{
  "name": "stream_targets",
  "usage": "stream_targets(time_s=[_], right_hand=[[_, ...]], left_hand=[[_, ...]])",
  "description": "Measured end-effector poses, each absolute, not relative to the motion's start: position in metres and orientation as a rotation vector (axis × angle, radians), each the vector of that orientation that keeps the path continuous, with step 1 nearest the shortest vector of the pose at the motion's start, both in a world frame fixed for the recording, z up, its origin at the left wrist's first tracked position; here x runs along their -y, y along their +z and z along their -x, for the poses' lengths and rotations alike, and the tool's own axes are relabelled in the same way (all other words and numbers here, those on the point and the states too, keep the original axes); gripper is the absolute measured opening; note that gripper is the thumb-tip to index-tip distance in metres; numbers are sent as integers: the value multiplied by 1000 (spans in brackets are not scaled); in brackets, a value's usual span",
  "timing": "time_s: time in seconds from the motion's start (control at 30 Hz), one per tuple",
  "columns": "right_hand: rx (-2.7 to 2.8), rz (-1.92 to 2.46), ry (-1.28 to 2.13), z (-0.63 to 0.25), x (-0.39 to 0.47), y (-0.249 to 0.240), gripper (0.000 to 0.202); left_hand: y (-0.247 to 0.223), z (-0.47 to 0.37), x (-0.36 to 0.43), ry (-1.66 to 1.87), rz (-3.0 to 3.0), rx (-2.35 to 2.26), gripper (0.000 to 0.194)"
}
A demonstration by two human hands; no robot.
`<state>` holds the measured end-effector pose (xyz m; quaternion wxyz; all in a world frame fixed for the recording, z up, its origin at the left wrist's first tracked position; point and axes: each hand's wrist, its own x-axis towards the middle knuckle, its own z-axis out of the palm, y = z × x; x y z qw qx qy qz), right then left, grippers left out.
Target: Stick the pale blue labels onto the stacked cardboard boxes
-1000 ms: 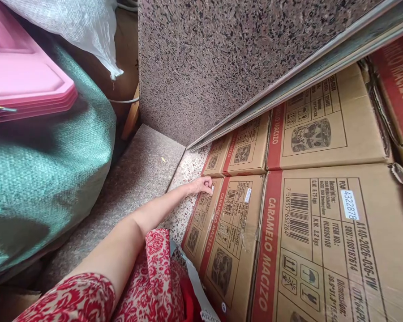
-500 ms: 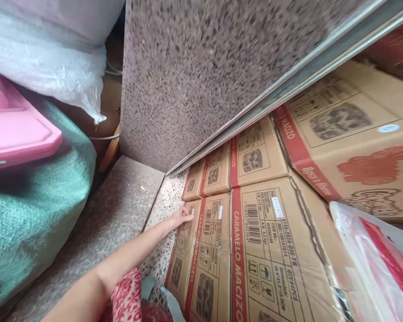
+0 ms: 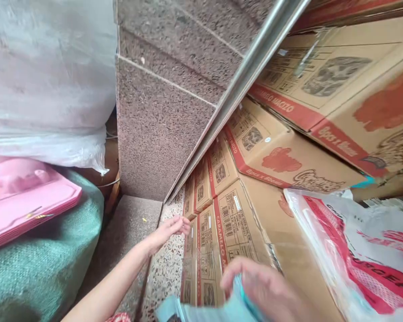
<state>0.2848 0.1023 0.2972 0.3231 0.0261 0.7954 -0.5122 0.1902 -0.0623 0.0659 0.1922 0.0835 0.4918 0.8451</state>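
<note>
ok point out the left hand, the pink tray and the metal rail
left hand (image 3: 169,229), head view, on the back of the hand
pink tray (image 3: 30,203), head view, on its flat top near the front edge
metal rail (image 3: 242,82), head view, midway along its length

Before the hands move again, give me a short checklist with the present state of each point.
1. Left hand free of load: ok, open beside the lowest carton.
2. Right hand grip: cannot tell, blurred, touching a light blue sheet.
3. Carton stack stable: not ok, the upper cartons look tilted.
4. Floor next to the cartons bare: ok.
5. Plastic bag apart from both hands: ok.
</note>
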Motion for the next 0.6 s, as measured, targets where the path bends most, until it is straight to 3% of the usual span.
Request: stream_targets(time_s=[0.1,0.17,0.37,0.6], right_hand=[[-1789,-313,-1811,-284,-99,296,42],[-1636,-310,-1963,-283,-96,297,44],[-1658,-250,-2024,-283,-97,303,50],[-1721,-210,-2002,-283,-103,303,32]], left_hand=[[137,-224,79,2477,-561,-1150,70],[167,-245,82,2390,-582,-1213,69],[197,-266,80,2200,-323,-1543,27],[220,-263,83,2161,-332,-1635,34]])
